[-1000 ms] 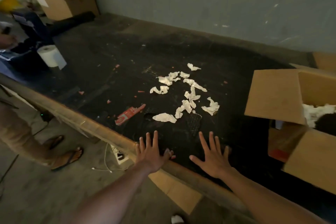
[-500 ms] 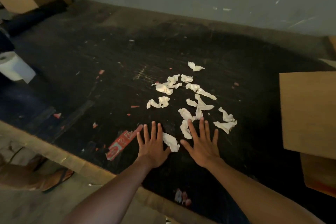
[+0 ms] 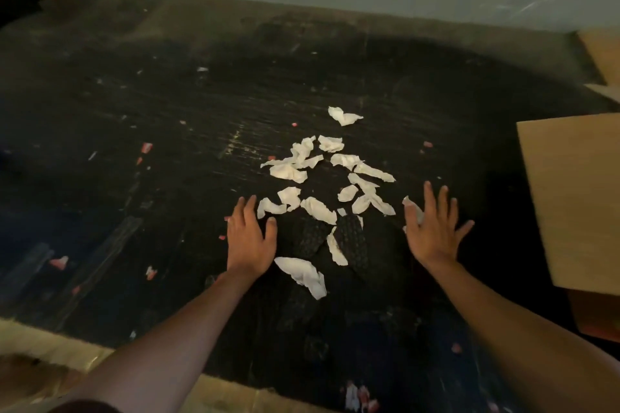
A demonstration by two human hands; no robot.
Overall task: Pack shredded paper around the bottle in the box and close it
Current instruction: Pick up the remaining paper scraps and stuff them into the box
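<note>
We see the torn white paper scraps point(image 3: 330, 184), crumpled and ragged, scattered mid-table on the scuffed black tabletop point(image 3: 167, 111); half a second ago our hands met at their near edge, now the left hand point(image 3: 250, 238) and right hand point(image 3: 432, 231) flank them, spread flat, gripping nothing; a smooth brown cardboard flap point(image 3: 573, 201) sits right

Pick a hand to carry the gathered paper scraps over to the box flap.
Right hand, probably: it sits open between the paper scraps and the box flap at the right edge. Left hand is across the pile.
</note>
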